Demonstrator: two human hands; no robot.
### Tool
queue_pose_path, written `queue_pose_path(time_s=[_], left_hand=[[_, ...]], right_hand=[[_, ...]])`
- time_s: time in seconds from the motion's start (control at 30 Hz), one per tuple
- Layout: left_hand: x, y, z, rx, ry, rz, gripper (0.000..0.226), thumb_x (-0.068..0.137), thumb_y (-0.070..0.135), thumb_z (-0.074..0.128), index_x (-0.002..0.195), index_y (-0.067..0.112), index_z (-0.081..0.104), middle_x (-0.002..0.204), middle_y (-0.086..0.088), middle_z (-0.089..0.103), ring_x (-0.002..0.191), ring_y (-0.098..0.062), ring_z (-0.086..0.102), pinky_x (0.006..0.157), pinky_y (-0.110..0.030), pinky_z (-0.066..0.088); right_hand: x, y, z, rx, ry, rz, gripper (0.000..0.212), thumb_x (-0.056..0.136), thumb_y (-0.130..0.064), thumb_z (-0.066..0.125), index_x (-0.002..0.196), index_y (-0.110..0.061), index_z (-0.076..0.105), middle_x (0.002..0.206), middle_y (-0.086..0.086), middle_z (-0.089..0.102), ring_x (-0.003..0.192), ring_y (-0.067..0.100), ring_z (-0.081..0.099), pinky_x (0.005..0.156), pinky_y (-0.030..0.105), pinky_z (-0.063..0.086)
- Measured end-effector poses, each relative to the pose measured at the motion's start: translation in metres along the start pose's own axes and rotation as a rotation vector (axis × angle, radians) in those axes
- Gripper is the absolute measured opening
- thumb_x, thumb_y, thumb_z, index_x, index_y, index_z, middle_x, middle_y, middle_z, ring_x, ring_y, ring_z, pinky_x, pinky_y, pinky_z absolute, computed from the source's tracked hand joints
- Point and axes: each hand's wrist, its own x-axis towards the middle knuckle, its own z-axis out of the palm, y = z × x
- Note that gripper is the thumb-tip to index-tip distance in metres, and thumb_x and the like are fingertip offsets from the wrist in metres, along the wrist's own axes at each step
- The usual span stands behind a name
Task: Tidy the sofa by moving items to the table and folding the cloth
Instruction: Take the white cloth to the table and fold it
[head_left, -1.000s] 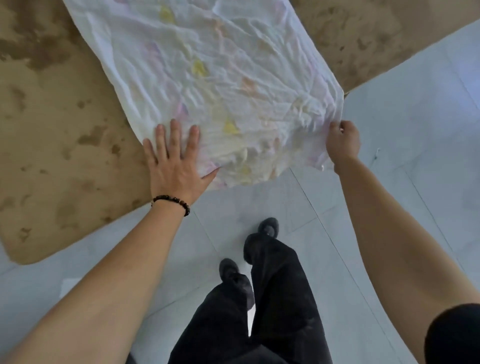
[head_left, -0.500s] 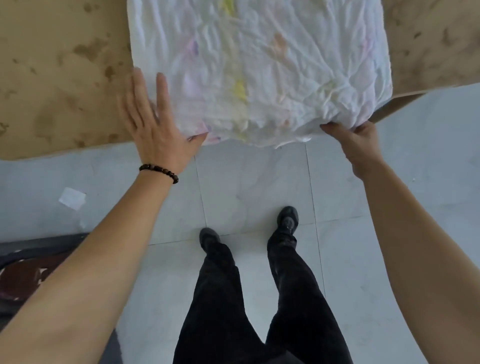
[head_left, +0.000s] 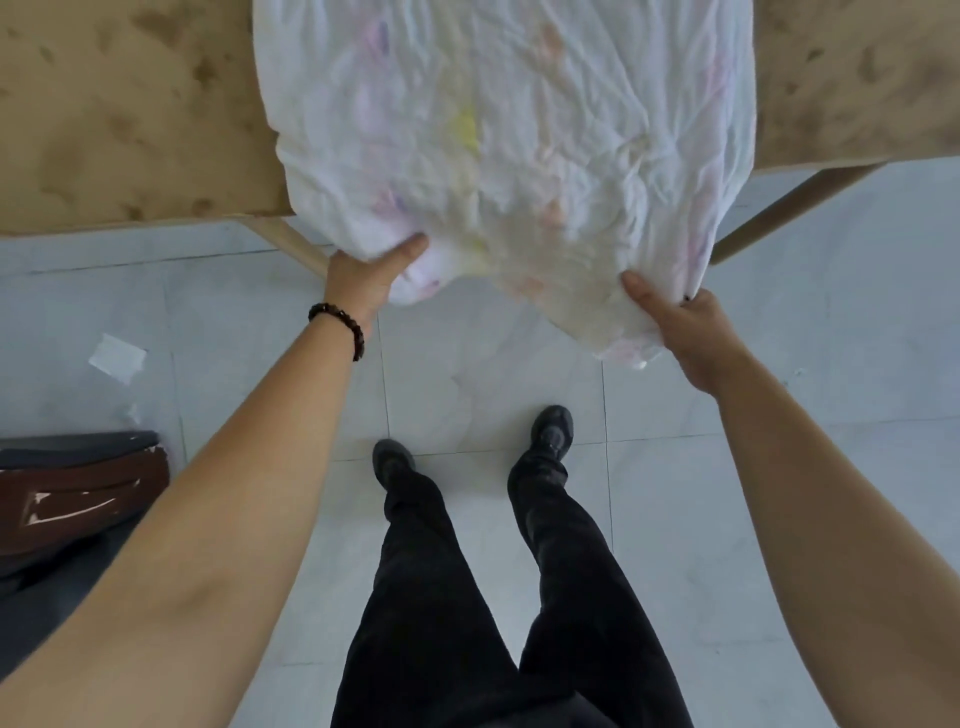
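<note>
Pale floor tiles lay below a tan counter (head_left: 130, 119) where the cloth (head_left: 509, 130) overhung the near edge, left hand (head_left: 363, 275) and right hand (head_left: 691, 332) each pinching its hem; uneven pulling could drag it off.

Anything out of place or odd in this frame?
A loose scrap of white paper lies on the floor tiles at left. The cloth is heavily wrinkled and overhangs the table edge, held by both hands.
</note>
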Motion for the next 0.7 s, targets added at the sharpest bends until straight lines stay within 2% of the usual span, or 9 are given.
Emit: queue_pose_path(time_s=[0.03, 0.1, 0.17, 0.27, 0.4, 0.57, 0.63, 0.7], left_hand=[[-0.014, -0.008, -0.003, -0.001, -0.031, -0.048, 0.034, 0.075, 0.022, 0.082, 0.105, 0.019, 0.066, 0.1, 0.012, 0.07, 0.087, 0.004, 0.068, 0.077, -0.021, 0.054], [-0.043, -0.026, -0.013, 0.014, -0.046, -0.123, 0.043, 0.071, 0.033, 0.084, 0.108, 0.021, 0.066, 0.103, 0.011, 0.07, 0.093, -0.001, 0.067, 0.085, -0.023, 0.051], [-0.071, -0.035, -0.025, -0.044, -0.037, -0.195, 0.046, 0.065, 0.039, 0.085, 0.103, 0.021, 0.067, 0.103, 0.006, 0.073, 0.098, -0.01, 0.068, 0.094, -0.031, 0.051], [-0.108, -0.029, -0.045, -0.151, -0.064, -0.242, 0.037, 0.074, 0.029, 0.08, 0.107, 0.017, 0.067, 0.105, 0.001, 0.073, 0.102, -0.017, 0.068, 0.095, -0.036, 0.051], [-0.143, 0.003, -0.077, -0.276, -0.134, -0.207, 0.039, 0.081, 0.018, 0.074, 0.117, 0.008, 0.064, 0.111, -0.01, 0.071, 0.101, -0.024, 0.068, 0.083, -0.038, 0.054], [-0.165, 0.056, -0.112, -0.32, -0.109, -0.148, 0.041, 0.082, 0.017, 0.074, 0.119, 0.005, 0.064, 0.112, -0.011, 0.07, 0.098, -0.025, 0.069, 0.075, -0.035, 0.056], [-0.164, 0.071, -0.116, -0.345, -0.076, -0.155, 0.036, 0.085, 0.015, 0.071, 0.118, 0.005, 0.061, 0.108, -0.009, 0.069, 0.088, -0.023, 0.068, 0.065, -0.03, 0.054], [-0.165, 0.087, -0.124, -0.346, -0.054, -0.173, 0.029, 0.087, 0.018, 0.068, 0.112, 0.008, 0.059, 0.096, -0.006, 0.066, 0.073, -0.019, 0.063, 0.052, -0.024, 0.049]], right_hand=[[-0.007, 0.003, 0.002, 0.009, -0.004, 0.014, 0.054, 0.072, -0.05, 0.08, 0.11, -0.014, 0.066, 0.105, -0.002, 0.074, 0.097, 0.013, 0.071, 0.087, 0.029, 0.056], [-0.027, 0.005, 0.004, 0.028, -0.048, 0.046, 0.043, 0.075, -0.049, 0.077, 0.103, -0.017, 0.068, 0.102, -0.003, 0.075, 0.095, 0.014, 0.071, 0.09, 0.033, 0.055], [-0.051, 0.007, 0.006, 0.032, -0.083, 0.06, 0.05, 0.076, -0.049, 0.075, 0.111, -0.014, 0.069, 0.106, -0.002, 0.075, 0.099, 0.016, 0.071, 0.094, 0.036, 0.054], [-0.092, 0.002, 0.007, 0.1, -0.059, 0.047, 0.061, 0.078, -0.048, 0.075, 0.123, -0.008, 0.065, 0.114, 0.002, 0.073, 0.106, 0.02, 0.069, 0.098, 0.039, 0.051], [-0.148, -0.015, 0.009, 0.329, 0.061, 0.044, 0.049, 0.087, -0.036, 0.071, 0.125, -0.006, 0.061, 0.118, 0.007, 0.071, 0.105, 0.024, 0.07, 0.089, 0.041, 0.056], [-0.2, -0.047, 0.018, 0.507, 0.164, 0.006, 0.043, 0.091, -0.026, 0.068, 0.126, -0.003, 0.06, 0.122, 0.014, 0.068, 0.112, 0.032, 0.065, 0.076, 0.038, 0.061], [-0.207, -0.059, 0.024, 0.537, 0.179, 0.0, 0.044, 0.091, -0.025, 0.068, 0.127, -0.001, 0.059, 0.122, 0.015, 0.068, 0.111, 0.032, 0.066, 0.073, 0.037, 0.062], [-0.213, -0.07, 0.032, 0.57, 0.192, -0.024, 0.042, 0.092, -0.025, 0.066, 0.127, -0.002, 0.059, 0.121, 0.014, 0.068, 0.106, 0.029, 0.068, 0.069, 0.034, 0.062]])
